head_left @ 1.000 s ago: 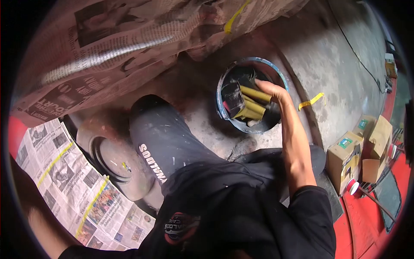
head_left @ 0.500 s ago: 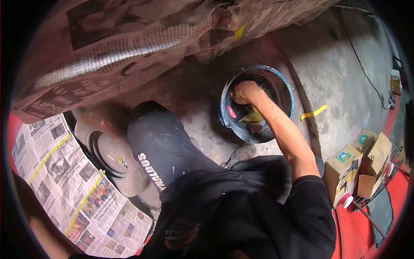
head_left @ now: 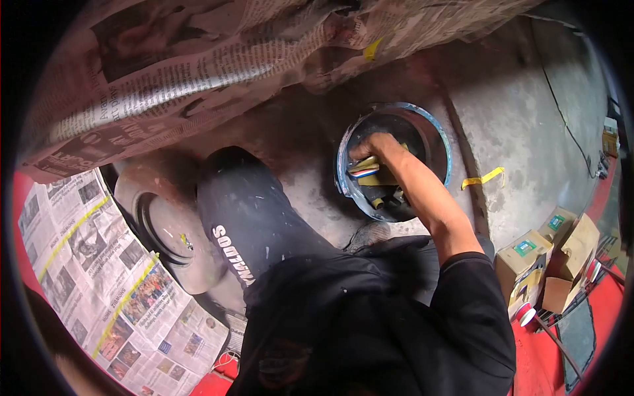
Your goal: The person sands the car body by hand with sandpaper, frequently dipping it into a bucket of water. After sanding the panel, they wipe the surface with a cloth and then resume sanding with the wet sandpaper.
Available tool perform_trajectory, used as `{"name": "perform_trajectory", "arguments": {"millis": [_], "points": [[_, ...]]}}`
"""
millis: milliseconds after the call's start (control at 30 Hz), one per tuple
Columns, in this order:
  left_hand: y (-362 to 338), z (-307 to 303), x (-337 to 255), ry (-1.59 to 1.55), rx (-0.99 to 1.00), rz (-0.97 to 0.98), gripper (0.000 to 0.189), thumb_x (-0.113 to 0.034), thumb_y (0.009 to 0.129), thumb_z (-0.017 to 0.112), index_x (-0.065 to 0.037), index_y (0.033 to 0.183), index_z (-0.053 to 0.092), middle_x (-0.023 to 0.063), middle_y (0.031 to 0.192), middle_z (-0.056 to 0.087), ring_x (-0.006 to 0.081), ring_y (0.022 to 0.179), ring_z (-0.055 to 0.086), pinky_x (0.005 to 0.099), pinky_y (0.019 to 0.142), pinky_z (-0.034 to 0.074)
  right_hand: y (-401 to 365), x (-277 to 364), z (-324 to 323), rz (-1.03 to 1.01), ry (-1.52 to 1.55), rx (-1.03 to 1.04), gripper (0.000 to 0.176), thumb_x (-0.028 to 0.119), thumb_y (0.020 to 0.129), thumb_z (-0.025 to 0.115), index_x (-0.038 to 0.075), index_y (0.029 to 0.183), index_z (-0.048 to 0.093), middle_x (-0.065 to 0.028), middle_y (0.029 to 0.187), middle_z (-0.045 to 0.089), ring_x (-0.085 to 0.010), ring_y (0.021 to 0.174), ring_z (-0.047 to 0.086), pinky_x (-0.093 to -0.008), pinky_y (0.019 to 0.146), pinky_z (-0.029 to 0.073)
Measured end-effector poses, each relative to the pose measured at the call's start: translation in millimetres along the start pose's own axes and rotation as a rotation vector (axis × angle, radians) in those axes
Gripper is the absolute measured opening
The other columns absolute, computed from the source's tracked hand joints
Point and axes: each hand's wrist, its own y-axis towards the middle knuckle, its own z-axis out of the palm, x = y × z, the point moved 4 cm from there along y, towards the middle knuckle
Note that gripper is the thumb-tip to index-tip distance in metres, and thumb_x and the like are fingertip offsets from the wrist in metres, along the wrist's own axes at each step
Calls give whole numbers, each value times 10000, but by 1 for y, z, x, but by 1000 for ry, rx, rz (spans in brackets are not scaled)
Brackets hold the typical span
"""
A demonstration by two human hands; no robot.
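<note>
My right hand [head_left: 374, 146] reaches down into a dark bucket [head_left: 449, 155] with a paint-spotted blue rim, on the concrete floor. Its fingers point down inside and are mostly hidden, so a grip cannot be made out. Right beside the fingers lies a flat piece with red, white and blue stripes [head_left: 364, 171]. Under the wrist is a yellowish piece [head_left: 382, 178], with a small dark cylindrical thing [head_left: 377, 202] below it. Only my left forearm shows, dim at the lower left edge; the left hand is out of sight.
Newspaper masking [head_left: 198, 86] covers a large surface above, and more newspaper [head_left: 125, 290] hangs at the left. A tire [head_left: 165, 224] lies by my knee [head_left: 231, 191]. Cardboard boxes [head_left: 522, 264] stand on a red surface at right. Yellow tape [head_left: 483, 178] sticks to the floor.
My right hand has shifted slightly down inside the bucket. The striped piece and more of the yellowish piece now show; the pink-red spot seen before is gone from view.
</note>
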Motion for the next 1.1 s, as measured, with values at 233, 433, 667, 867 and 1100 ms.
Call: {"name": "perform_trajectory", "arguments": {"millis": [233,433,667,867,1100], "points": [[8,-11,-2,-19,-31,-19,474,-37,1064,522,7,1534,493,244,1574,525,411,1480,488,530,1230,398,-28,-28,-31,-276,97,-146,567,415,1104,429,8,1417,669,-133,1424,715,-257,1316,653,-411,1117,481],[22,-19,0,-18,-37,-42,467,-29,1061,536,-1,1526,510,240,1564,539,413,1469,503,533,1221,412,-104,-41,-13,-760,-119,-957,412,280,1098,420,-3,1143,716,-281,1133,736,-489,1092,672,-544,980,538],[71,-28,32,45,-295,-63,468,23,1070,494,-5,1537,500,237,1575,531,400,1452,529,496,1218,433,-169,-39,48,-658,-36,-1497,398,256,1085,445,37,1303,696,-217,1170,721,-421,1079,658,-525,1018,500],[83,-61,25,-363,164,-549,671,-519,1152,380,-63,1643,385,231,1696,383,435,1591,314,682,1265,199,-209,-47,74,-420,1149,-1031,598,499,1153,415,15,1383,681,-242,1272,737,-346,1186,702,-502,974,555],[95,-83,39,-486,266,-583,606,-366,1114,443,-74,1645,414,203,1730,346,397,1626,268,625,1314,88,-305,-40,102,-196,1691,-755,604,551,1106,505,68,1436,656,-177,1337,694,-327,946,750,-457,654,660]]}}
